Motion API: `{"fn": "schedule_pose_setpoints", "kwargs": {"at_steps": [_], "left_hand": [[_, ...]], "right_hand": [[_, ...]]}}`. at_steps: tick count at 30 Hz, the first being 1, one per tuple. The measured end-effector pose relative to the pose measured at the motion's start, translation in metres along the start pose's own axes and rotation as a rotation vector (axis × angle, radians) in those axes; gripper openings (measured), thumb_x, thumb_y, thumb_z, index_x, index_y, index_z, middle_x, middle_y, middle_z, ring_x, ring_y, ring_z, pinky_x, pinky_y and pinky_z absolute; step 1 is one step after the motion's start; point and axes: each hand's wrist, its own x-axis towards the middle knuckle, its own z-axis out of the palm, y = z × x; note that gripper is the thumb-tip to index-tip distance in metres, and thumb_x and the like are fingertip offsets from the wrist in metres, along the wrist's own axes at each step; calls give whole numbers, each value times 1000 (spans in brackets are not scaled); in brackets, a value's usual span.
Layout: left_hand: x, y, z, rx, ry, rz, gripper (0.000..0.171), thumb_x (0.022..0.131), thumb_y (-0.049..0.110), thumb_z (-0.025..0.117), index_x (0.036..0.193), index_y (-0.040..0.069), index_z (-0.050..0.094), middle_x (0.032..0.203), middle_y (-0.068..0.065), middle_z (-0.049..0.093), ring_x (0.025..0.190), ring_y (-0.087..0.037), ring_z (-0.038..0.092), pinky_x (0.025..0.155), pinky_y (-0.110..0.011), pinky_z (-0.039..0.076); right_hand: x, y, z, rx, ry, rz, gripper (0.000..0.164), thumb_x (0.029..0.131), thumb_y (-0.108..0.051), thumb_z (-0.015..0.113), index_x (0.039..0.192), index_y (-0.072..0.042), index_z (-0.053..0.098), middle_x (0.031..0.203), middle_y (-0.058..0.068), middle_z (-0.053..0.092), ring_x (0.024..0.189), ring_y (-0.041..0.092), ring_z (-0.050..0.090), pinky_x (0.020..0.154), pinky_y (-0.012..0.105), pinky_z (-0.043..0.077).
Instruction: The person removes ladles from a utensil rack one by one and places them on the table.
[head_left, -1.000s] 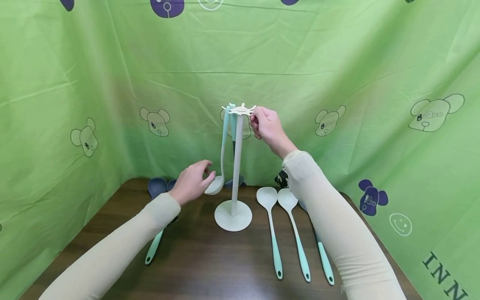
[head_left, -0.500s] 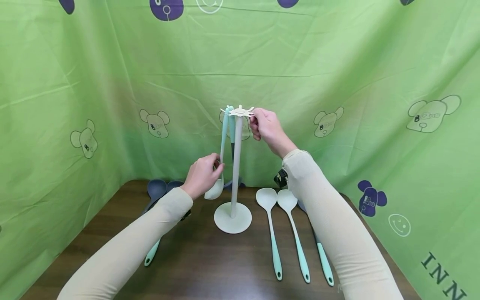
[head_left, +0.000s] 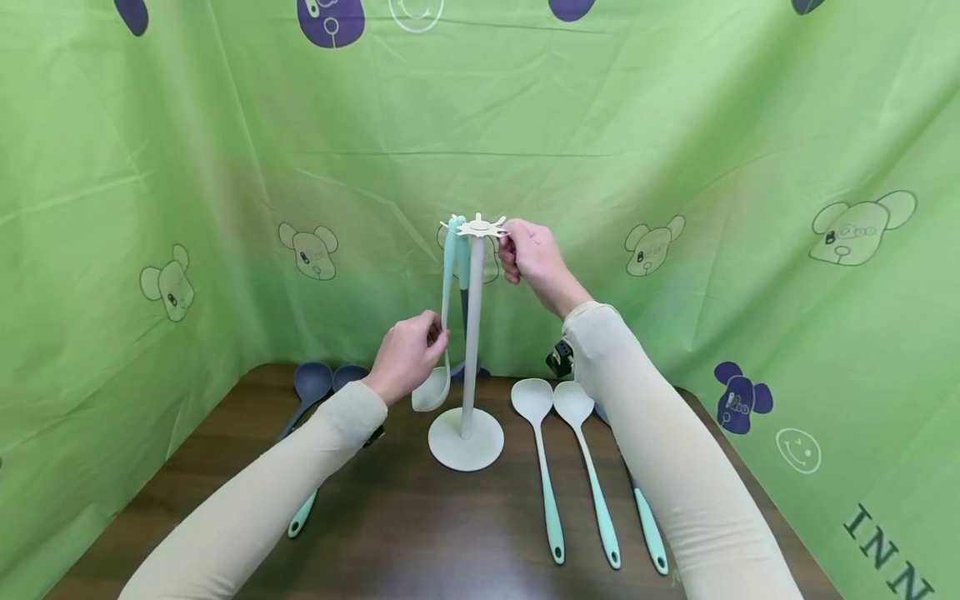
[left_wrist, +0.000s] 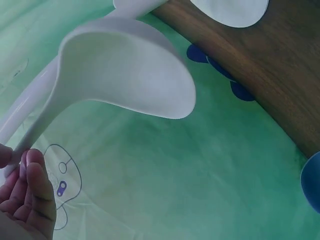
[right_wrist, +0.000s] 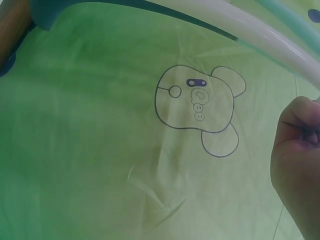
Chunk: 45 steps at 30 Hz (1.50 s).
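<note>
In the head view my left hand (head_left: 405,350) pinches the thin shaft of a white ladle (head_left: 431,392) just above its bowl. The ladle's mint handle hangs from the left side of a white utensil stand (head_left: 472,350). The left wrist view shows the ladle's bowl (left_wrist: 125,70) close up, with thumb and fingertips at its shaft. My right hand (head_left: 536,258) pinches the stand's hooked top at its right side. Just behind the ladle hangs a dark blue utensil with a mint handle (head_left: 462,267); its lower end is mostly hidden by the pole.
On the table's right lie two white ladle-like spoons (head_left: 532,400) (head_left: 573,404) and a dark blue utensil with a mint handle (head_left: 649,529), partly under my right arm. Dark blue spoons (head_left: 312,382) lie left, partly hidden by my left arm. Green cloth (head_left: 360,100) hangs behind.
My left hand has moved right and up to the ladle and now pinches its shaft. The ladle's bowl has shifted slightly down. My right hand stays at the stand's top.
</note>
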Motion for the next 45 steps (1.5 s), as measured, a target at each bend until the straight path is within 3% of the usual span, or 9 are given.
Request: {"fn": "schedule_pose_setpoints", "kwargs": {"at_steps": [11,18,32,37,42,45], "left_hand": [[-10,-7,-5,-21,44,-13,10,90,21,51,83,15,56,70,5,56,58,-10,50,54,-26,43],[-16,-18,-12,-8,82,23,9,88,19,52,80,16,55,67,6,54,56,-10,49,53,-26,42],[-38,-46,-22,11,-97,17,9,89,19,55,81,22,56,63,10,55,53,-7,48,50,-26,40],[-46,-59,-21,86,-155,83,8,88,20,60,82,22,56,64,10,54,54,-7,48,50,-26,40],[-59,-75,-11,219,-166,210,21,84,20,66,73,21,49,61,10,45,53,-7,44,50,-27,37],[-65,-82,-4,279,-179,318,20,83,19,67,76,18,49,64,10,45,52,-7,43,49,-26,37]], "right_hand": [[-4,5,5,2,17,-10,24,95,-18,36,76,-7,46,61,5,41,48,15,35,43,25,33],[-3,6,4,-4,13,-25,24,96,-17,35,77,-6,45,62,6,40,49,15,35,43,25,33],[0,5,2,-8,34,-12,26,97,-19,35,77,-6,45,60,5,40,48,14,35,42,24,32],[0,2,3,-25,27,-16,26,97,-19,34,79,-5,46,62,6,41,49,15,35,43,26,33],[-1,2,4,-34,29,-20,24,96,-16,34,78,-5,46,62,6,41,48,15,35,43,25,33],[-1,3,3,-26,32,-21,25,96,-17,34,77,-6,46,61,6,41,48,15,35,43,25,32]]}}
